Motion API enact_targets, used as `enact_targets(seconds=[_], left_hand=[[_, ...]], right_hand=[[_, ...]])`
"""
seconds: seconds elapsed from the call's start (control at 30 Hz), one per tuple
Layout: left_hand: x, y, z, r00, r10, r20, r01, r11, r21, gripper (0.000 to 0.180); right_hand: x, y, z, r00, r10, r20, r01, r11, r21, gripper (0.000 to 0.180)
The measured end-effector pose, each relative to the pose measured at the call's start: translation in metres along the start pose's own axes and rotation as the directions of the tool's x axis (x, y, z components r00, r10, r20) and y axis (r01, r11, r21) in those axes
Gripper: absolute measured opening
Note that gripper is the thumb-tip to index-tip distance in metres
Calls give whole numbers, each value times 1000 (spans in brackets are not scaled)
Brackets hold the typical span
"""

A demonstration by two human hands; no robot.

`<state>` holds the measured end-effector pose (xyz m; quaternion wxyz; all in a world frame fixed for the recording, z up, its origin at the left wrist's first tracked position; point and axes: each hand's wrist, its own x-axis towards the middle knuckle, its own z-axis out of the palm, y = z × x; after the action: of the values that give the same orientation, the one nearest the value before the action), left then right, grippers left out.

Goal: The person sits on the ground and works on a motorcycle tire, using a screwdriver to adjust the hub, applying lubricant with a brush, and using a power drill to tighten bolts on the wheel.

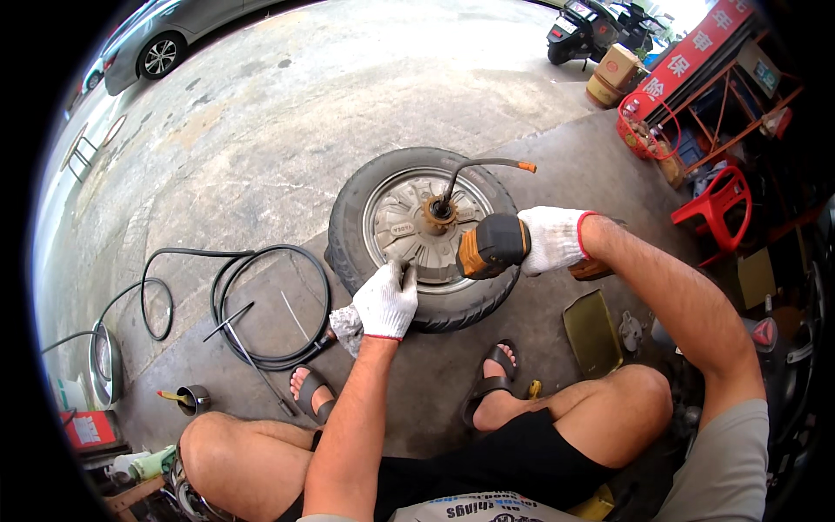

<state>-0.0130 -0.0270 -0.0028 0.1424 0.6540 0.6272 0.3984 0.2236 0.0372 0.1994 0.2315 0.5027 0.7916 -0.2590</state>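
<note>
A motor wheel (352, 204) with a black tyre and a silver hub cover lies flat on the ground in front of me. From its rusty centre gear a black cable (478, 163) with an orange end bends up to the right. My right hand (552, 239), in a white knitted glove with a red cuff, grips an orange-and-black cordless power driver (496, 246) over the hub's right side. My left hand (387, 300), gloved too, has its fingertips drawn together at the hub's near edge; what they hold, if anything, is hidden. A grey rag (346, 327) lies beside this hand.
Left of the wheel lie a coiled black hose (217, 304) and a metal T-handle tool (248, 352). A metal cup (196, 399) holds a yellow-handled brush. On the right are a shallow olive tray (593, 331), a red plastic stool (726, 209) and a shelf rack (718, 113).
</note>
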Motion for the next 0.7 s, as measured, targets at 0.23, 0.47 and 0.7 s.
enact_targets(seconds=[0.23, 0.47, 0.7], left_hand=[[0, 0, 0, 999, 31, -11, -31, 999, -31, 13], [-1, 6, 2, 999, 33, 36, -30, 997, -66, 13], [-8, 25, 28, 961, 204, 186, -196, 979, -63, 17]], right_hand=[[-7, -4, -7, 999, 33, 29, -34, 999, 24, 23], [-12, -2, -5, 996, 88, 12, -89, 994, 61, 27], [-29, -15, -7, 990, 128, -51, -119, 981, 153, 28]])
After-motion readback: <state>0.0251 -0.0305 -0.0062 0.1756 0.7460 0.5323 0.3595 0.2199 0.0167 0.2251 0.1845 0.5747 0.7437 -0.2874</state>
